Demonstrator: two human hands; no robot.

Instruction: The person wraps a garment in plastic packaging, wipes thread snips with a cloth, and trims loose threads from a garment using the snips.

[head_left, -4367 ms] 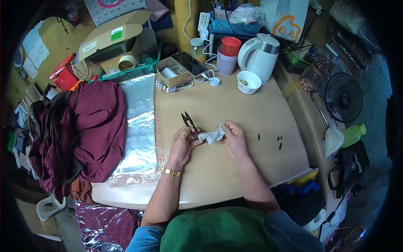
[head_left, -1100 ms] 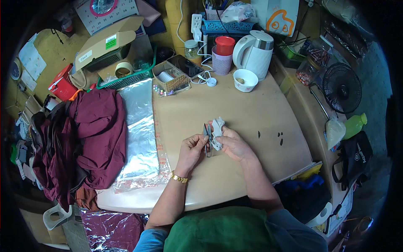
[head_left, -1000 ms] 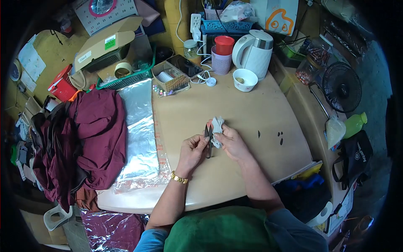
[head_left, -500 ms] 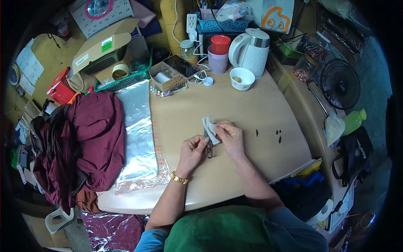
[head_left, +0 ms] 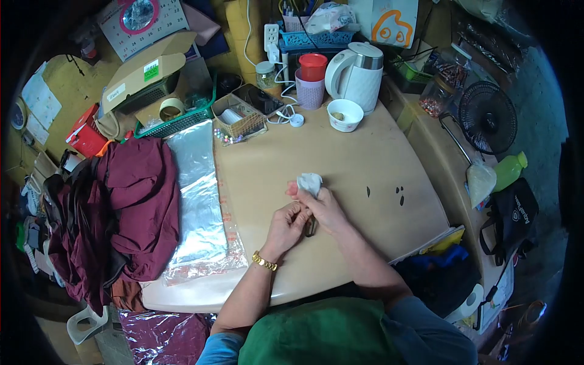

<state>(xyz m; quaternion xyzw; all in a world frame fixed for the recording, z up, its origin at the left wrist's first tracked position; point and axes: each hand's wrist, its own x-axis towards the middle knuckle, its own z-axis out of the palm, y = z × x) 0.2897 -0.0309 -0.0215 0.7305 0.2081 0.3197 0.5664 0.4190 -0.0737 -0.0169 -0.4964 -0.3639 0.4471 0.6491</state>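
My left hand (head_left: 288,226), with a gold watch on its wrist, is closed on the dark thread snips (head_left: 311,227). Only the looped rear end of the snips shows below the fingers; the blades are hidden. My right hand (head_left: 326,210) touches the left one and grips a small white cloth (head_left: 309,183), which is bunched above the fingers. A reddish patch (head_left: 292,189), too small to make out, shows just left of the cloth. Both hands are over the brown table (head_left: 340,261).
Maroon fabric (head_left: 143,207) and clear plastic bags (head_left: 198,194) lie on the left. At the back stand a wicker basket (head_left: 246,126), a lilac cup (head_left: 309,93), a white bowl (head_left: 345,115) and a kettle (head_left: 360,79). Small dark pieces (head_left: 399,196) lie on the right.
My right hand has moved down and left against my left hand. The cloth now sits bunched above the fingers, and the snips are more covered. The view has shifted slightly.
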